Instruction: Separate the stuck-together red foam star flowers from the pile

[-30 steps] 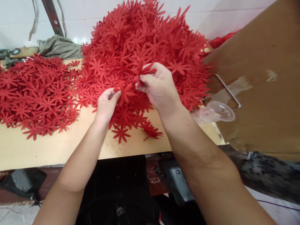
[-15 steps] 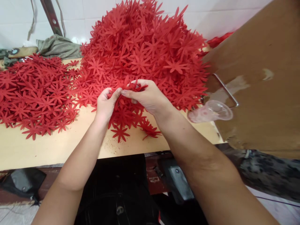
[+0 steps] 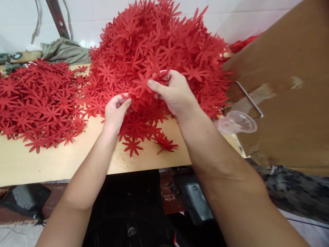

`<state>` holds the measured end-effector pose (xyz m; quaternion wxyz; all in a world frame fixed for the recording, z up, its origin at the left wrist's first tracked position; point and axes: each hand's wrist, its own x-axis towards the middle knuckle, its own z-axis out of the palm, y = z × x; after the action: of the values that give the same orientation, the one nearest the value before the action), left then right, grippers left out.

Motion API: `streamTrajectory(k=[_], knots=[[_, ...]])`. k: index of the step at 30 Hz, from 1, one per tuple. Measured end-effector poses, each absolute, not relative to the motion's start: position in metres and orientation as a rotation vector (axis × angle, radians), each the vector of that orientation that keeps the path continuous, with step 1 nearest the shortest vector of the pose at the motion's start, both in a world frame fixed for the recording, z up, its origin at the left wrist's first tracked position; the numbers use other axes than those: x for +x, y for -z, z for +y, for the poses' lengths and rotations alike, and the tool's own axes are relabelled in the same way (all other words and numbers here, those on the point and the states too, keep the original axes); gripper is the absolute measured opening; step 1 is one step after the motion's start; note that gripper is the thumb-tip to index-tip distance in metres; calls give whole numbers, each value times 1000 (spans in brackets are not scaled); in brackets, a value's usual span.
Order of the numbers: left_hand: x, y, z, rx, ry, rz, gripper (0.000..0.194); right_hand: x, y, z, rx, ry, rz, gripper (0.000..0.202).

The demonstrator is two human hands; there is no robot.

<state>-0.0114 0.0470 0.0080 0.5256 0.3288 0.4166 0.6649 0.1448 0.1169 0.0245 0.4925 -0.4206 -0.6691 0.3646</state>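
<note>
My left hand (image 3: 115, 111) pinches the tip of a red petal between thumb and forefinger. My right hand (image 3: 177, 92), higher and to the right, is closed on red flower-shaped cut-outs (image 3: 141, 84) with long, narrow petals; how many it holds is unclear. Whether both hands grip the same piece cannot be made out against the red behind. A tall heap of the same cut-outs (image 3: 164, 51) rises right behind my hands. Below them, a single cut-out (image 3: 132, 146) and a small bunch (image 3: 166, 142) lie near the table's front.
A lower pile of red cut-outs (image 3: 41, 99) spreads over the left of the pale table (image 3: 84, 161). To the right, a clear plastic cup (image 3: 238, 122) lies on its side against a large cardboard box (image 3: 288, 103). Greenish cloth (image 3: 64, 50) is bunched at the back left.
My right hand has moved up and to the right with its red cut-outs, away from my left hand. The left has barely moved. Earlier, both thumbs met.
</note>
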Motion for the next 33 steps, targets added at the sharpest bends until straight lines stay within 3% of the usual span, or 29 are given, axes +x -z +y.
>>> streamTrajectory(k=[3,11,20,27,33], knots=[[-10,-10,46,807,-1564,1050,10,142,-28,112,-1004,-830,-1678,48],[-13,-11,47,905,-1608,1188,19,144,-34,101,-1061,-1010,-1571,24],[-19,-7,53,1120,-1615,1303,14,127,-26,93,-1054,-911,-1735,6],[-36,-2,57,1264,-1560,1593,7,121,-6,116,-1090,-907,-1742,22],[-57,5,64,1306,-1706,1600,10,135,-3,122,-1098,-998,-1607,23]])
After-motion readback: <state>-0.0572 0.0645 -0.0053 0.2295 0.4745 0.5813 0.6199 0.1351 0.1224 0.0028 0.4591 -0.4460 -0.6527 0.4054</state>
